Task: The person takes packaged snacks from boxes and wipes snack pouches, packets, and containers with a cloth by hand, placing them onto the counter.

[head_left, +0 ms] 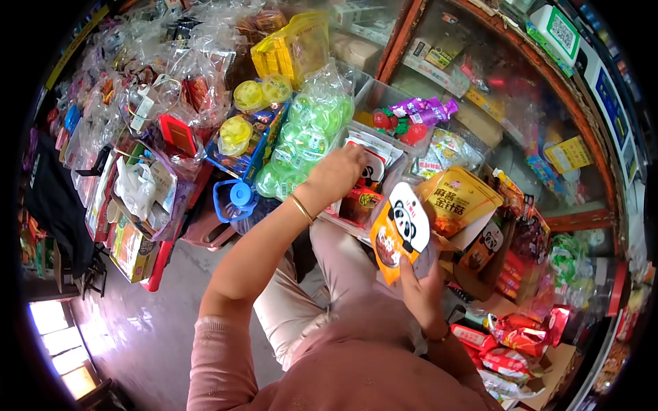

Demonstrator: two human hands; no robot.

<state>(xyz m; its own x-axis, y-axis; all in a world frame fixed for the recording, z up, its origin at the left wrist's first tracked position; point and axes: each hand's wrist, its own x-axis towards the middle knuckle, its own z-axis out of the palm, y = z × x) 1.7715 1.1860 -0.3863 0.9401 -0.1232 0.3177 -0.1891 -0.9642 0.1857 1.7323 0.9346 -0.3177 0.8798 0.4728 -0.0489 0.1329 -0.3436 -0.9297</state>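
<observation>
My right hand (423,284) pinches an upright snack packet (399,229) by its lower edge. The packet is white and orange with a panda face. My left hand (340,170), a bangle on its wrist, reaches into a grey divided bin (389,179). Its fingers are closed at the top of another panda-printed snack packet (373,169) standing there; the fingertips are partly hidden. Below that lies a red packet (360,205). Just beyond my right hand stands a yellow-orange snack bag box (460,202), with a dark panda packet (483,248) beside it.
Green plastic-wrapped containers (308,133) and a blue-lidded jug (240,197) stand left of the bin. Purple-wrapped sweets (423,108) lie behind it. A wood-framed glass case (500,103) is at the back right. Red packets (510,342) fill a carton at lower right.
</observation>
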